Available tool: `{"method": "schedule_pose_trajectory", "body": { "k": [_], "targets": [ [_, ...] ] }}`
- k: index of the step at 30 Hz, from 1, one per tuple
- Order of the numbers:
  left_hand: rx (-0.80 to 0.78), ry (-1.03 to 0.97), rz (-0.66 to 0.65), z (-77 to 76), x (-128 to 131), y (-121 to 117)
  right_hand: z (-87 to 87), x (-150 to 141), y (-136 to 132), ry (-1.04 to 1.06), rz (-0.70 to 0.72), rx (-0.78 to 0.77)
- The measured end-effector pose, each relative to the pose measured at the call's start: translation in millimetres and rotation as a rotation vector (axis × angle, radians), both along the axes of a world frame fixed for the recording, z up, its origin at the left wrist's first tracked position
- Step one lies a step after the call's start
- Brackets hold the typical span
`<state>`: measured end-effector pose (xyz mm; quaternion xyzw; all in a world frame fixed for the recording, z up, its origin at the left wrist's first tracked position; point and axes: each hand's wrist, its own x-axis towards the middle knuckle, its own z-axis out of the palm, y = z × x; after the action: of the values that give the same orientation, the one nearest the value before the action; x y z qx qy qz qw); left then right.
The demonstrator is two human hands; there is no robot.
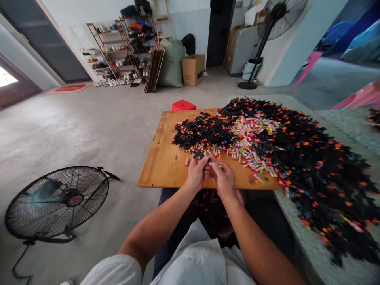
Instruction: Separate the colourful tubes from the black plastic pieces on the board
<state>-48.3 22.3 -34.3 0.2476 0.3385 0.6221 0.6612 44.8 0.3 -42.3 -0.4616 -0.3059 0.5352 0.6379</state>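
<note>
White shirt cloth (pixel 196 263) sits nearest the eye, with the person's forearms (pixel 160 223) reaching past it; the left hand (pixel 196 174) is clamped on a black gun-shaped toy (pixel 197 154), above the near part of the wooden surface (pixel 162 158); the right hand (pixel 225 179) meets it, its fingers seemingly pinched on a small bright piece (pixel 211 163), too tiny to make out; the step in hand looks to me like fitting or adjusting piece and toy, and the next move calls, I judge, for a steady left grip and fine fingertip pressure from the right; beyond the hands lie a smaller black heap (pixel 208 132) and colourful tubes (pixel 255 130); rightward, a far larger heap (pixel 320 158) spreads over a stone-like surface (pixel 319 253); a floor fan (pixel 74 200) stands at left; a red stool (pixel 184 105), shoe racks (pixel 111 51), a stuffed sack (pixel 172 63) and a carton (pixel 192 71) stand beyond.
</note>
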Motion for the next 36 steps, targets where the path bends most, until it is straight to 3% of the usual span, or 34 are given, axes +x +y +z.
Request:
{"method": "schedule_pose_trajectory", "body": {
  "k": [4, 14, 18, 24, 30, 33, 36],
  "targets": [
    [-0.013, -0.09, -0.091, 5.5, -3, -3, -3.1, 5, 0, -0.099, 0.02, 0.07],
    [-0.017, -0.147, -0.033, 17.5, 1, -6, 0.5, 15, 1, -0.346, 0.035, 0.174],
    [-0.027, -0.088, -0.032, 17.4, 2, -9, 10.0, 10, -3, -0.257, 0.026, 0.118],
    [0.012, 0.053, 0.131, 17.8, 7, -8, 30.7, -7, -7, 0.068, -0.038, -0.002],
    [0.014, 0.115, 0.155, 14.6, 12, -6, 31.9, -13, -2, 0.165, -0.098, -0.017],
    [0.006, 0.102, 0.111, 6.5, 11, -16, 26.7, -10, -3, 0.168, -0.087, -0.044],
    [0.001, 0.099, -0.039, -10.2, -6, -25, 16.4, 15, -11, 0.069, -0.015, -0.063]
  ]
}}
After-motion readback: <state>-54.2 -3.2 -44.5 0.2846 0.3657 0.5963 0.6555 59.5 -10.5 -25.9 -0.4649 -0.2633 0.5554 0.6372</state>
